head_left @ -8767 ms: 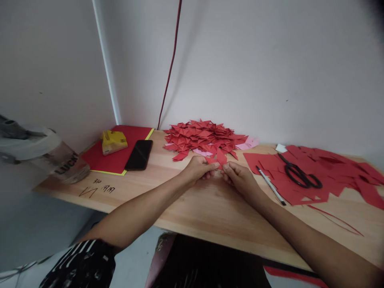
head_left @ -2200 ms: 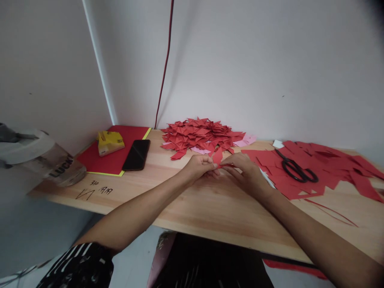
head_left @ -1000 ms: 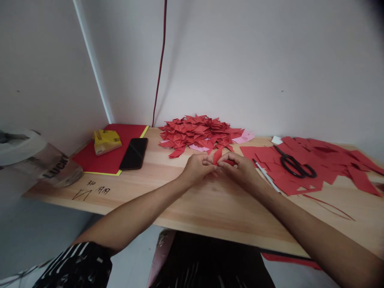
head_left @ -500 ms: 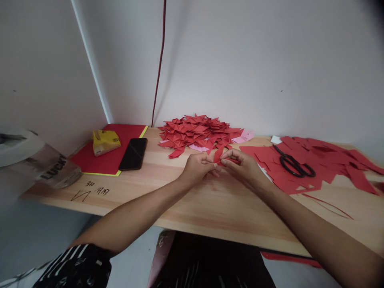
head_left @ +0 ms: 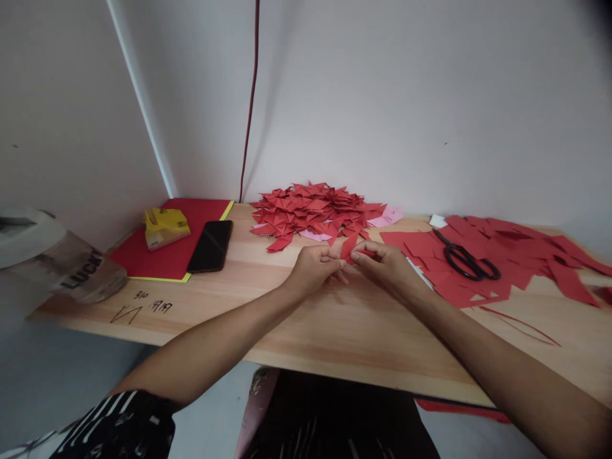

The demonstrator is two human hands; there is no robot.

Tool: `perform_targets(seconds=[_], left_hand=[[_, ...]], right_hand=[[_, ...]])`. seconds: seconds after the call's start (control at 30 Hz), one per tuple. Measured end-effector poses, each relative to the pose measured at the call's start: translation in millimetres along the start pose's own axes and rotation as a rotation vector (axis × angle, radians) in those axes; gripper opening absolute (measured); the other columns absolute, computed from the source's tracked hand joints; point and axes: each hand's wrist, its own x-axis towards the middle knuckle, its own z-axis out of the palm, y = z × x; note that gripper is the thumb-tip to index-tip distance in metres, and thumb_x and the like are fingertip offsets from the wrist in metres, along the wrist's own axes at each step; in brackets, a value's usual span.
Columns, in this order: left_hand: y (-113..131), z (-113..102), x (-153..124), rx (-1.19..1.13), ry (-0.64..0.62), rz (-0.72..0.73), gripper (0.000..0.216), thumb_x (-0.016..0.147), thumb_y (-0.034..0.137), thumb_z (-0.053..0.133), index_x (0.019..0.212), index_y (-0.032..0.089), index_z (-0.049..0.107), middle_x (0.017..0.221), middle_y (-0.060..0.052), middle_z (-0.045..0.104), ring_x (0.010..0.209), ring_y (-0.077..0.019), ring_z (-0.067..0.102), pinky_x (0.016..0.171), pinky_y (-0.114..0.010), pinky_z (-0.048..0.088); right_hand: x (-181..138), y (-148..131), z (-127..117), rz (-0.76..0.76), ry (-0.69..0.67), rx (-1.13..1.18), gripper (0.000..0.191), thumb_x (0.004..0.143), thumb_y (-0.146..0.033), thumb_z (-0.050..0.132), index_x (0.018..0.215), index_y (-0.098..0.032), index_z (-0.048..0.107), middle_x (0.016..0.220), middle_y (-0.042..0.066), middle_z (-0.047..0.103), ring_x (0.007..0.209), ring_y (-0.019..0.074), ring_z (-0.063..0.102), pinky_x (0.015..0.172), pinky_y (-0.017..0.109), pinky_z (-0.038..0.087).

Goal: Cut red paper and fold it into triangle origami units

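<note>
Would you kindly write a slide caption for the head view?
Left hand and right hand hold red paper before a folded-paper pile.

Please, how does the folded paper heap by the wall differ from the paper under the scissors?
The folded heap rises in creased, pointed pieces; the sheets lie lower and mostly flat. The folded heap shows some pink among the red; the sheets look red only. Both are paper and rest on the table.
</note>
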Motion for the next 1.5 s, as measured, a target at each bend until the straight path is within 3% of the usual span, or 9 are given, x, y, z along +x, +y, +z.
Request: perform_targets(seconds=[0.43, 0.6, 0.73, 0.93, 1.1, 1.3, 1.5], left_hand=[[-3, -2, 1, 0.175, -0.021, 0.091, 0.014, 0.076, 0.017, 0.061, 0.065, 0.014, 0.054, 0.058, 0.0, 0.065, 0.044, -0.0092, 0.058, 0.044, -0.018, 0.041], [2, -2, -1, 0.129, -0.055, 0.037, 0.016, 0.077, 0.017, 0.061, 0.064, 0.013, 0.053, 0.054, 0.0, 0.063, 0.042, -0.0078, 0.056, 0.043, -0.016, 0.038], [1, -3, -1, 0.131, -0.075, 0.029, 0.015, 0.077, 0.017, 0.061, 0.064, 0.012, 0.055, 0.057, -0.002, 0.065, 0.043, -0.0082, 0.058, 0.044, -0.016, 0.038], [-1, -4, 0, 0.188, -0.109, 0.086, 0.016, 0.075, 0.017, 0.062, 0.061, 0.013, 0.054, 0.056, -0.002, 0.064, 0.043, -0.0084, 0.058, 0.044, -0.017, 0.04], [-3, -5, 0, 0.233, -0.163, 0.085, 0.013, 0.076, 0.017, 0.06, 0.064, 0.014, 0.056, 0.056, 0.0, 0.063, 0.043, -0.009, 0.057, 0.045, -0.018, 0.042], [-5, -7, 0, 0.257, -0.22, 0.06, 0.012, 0.077, 0.013, 0.055, 0.066, 0.013, 0.056, 0.058, 0.0, 0.064, 0.044, -0.009, 0.058, 0.046, -0.018, 0.043], [3, -6, 1, 0.226, -0.178, -0.01, 0.014, 0.078, 0.017, 0.059, 0.065, 0.012, 0.057, 0.059, -0.003, 0.066, 0.042, -0.0094, 0.059, 0.044, -0.017, 0.04]], right_hand=[[-2, -3, 5, -0.1, 0.011, -0.237, 0.022, 0.084, -0.032, 0.053, 0.067, -0.019, 0.055, 0.061, -0.002, 0.053, 0.057, 0.0122, 0.043, 0.056, 0.025, 0.033], [0, -1, 1, -0.095, -0.065, -0.127, 0.026, 0.085, -0.036, 0.052, 0.067, -0.019, 0.056, 0.065, 0.0, 0.054, 0.062, 0.0131, 0.047, 0.059, 0.026, 0.036], [3, -1, -7, -0.003, -0.176, -0.035, 0.034, 0.086, -0.046, 0.051, 0.066, -0.019, 0.054, 0.062, -0.002, 0.051, 0.059, 0.0128, 0.046, 0.057, 0.026, 0.037], [4, -4, -10, 0.01, -0.241, -0.061, 0.033, 0.075, -0.048, 0.068, 0.092, -0.02, 0.069, 0.089, 0.004, 0.07, 0.081, 0.0213, 0.062, 0.071, 0.031, 0.047], [2, 2, -7, -0.036, -0.279, -0.014, 0.034, 0.079, -0.048, 0.066, 0.096, -0.019, 0.071, 0.096, 0.007, 0.072, 0.087, 0.0222, 0.065, 0.078, 0.034, 0.049], [2, 9, -9, -0.069, -0.351, 0.079, 0.029, 0.084, -0.045, 0.062, 0.092, -0.018, 0.071, 0.087, 0.006, 0.072, 0.084, 0.0198, 0.065, 0.076, 0.032, 0.048], [4, 14, -13, -0.022, -0.315, -0.032, 0.035, 0.087, -0.048, 0.056, 0.071, -0.018, 0.065, 0.063, 0.0, 0.061, 0.057, 0.0128, 0.053, 0.055, 0.027, 0.04]])
